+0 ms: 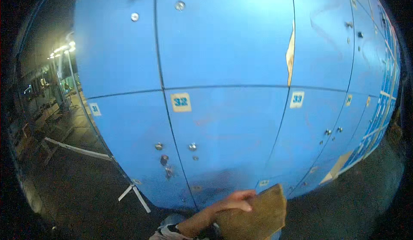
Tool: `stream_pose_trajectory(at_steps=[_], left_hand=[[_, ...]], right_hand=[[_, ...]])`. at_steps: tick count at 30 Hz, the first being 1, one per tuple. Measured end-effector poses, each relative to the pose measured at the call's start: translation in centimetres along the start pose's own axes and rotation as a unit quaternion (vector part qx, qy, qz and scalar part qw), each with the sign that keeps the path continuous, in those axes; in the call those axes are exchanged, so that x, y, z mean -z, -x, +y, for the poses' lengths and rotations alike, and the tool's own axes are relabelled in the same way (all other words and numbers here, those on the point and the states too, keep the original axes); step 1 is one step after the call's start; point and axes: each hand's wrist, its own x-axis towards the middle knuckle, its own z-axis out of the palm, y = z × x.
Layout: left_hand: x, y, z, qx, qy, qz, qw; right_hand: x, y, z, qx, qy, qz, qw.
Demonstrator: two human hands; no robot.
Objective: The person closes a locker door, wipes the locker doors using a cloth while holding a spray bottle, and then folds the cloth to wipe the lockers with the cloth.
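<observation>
My left hand (237, 200) reaches in from the bottom and grips the edge of a flat brown piece (258, 215), perhaps cardboard or a folder. Thumb and fingers are closed over its left edge, and a dark band circles the wrist. The piece is held low, in front of a bank of blue lockers (222, 127); I cannot tell whether it touches them. Closest behind it are the lower locker doors with pale number labels (181, 102). My right hand is out of view.
Metal knobs (192, 147) and round locks (180, 5) stick out from the doors. A pale damaged strip (290, 58) runs along one door edge. White strips (79, 149) lie on the dark floor (96, 178) at left, near lit lamps (63, 50).
</observation>
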Motion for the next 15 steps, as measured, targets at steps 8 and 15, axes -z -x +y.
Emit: stream_pose_trajectory(at_steps=[8, 15], left_hand=[[3.8, 2.6, 4.1, -0.146, -0.164, 0.133, 0.967], [3.0, 6.7, 17.1, -0.548, -0.478, 0.456, 0.513]], right_hand=[[-4.1, -2.9, 0.4, -0.03, 0.026, -0.045, 0.998], [-15.6, -7.4, -6.3, 0.119, 0.032, -0.213, 0.969]])
